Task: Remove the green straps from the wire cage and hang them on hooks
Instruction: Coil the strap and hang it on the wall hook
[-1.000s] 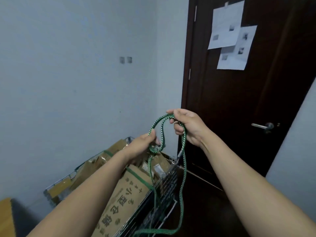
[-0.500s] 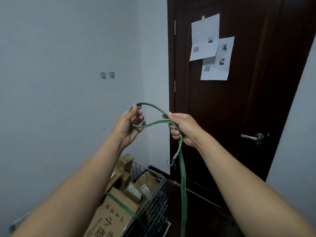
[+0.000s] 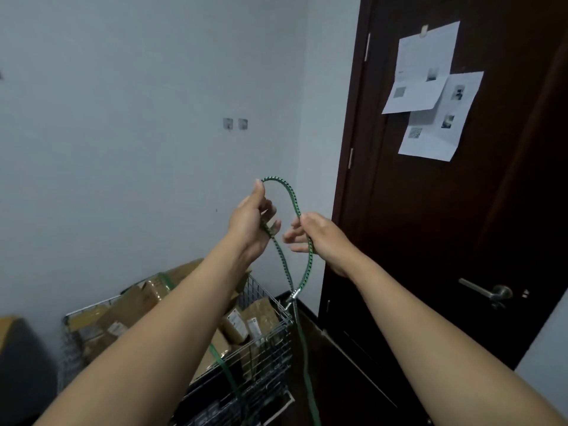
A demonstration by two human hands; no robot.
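At lower left the wire cage (image 3: 264, 342) holds cardboard boxes (image 3: 147, 290), with a second green strap (image 3: 226, 368) banded over them. Two small hooks (image 3: 235, 123) sit on the pale wall above. The left hand (image 3: 250, 222) curls its fingers round the green strap (image 3: 293, 201). The strap arches over to the right hand (image 3: 319, 238), which pinches it between thumb and forefinger, other fingers loose. Its metal end (image 3: 293, 295) dangles near the cage rim. To the right stands a dark door (image 3: 461, 210) with papers (image 3: 430, 87) stuck on it.

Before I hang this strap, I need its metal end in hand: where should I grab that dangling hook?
Probably pinch the metal hook at its neck, just below the green strap, coming from the right: it dangles under the right hand, its bend toward the wire cage.
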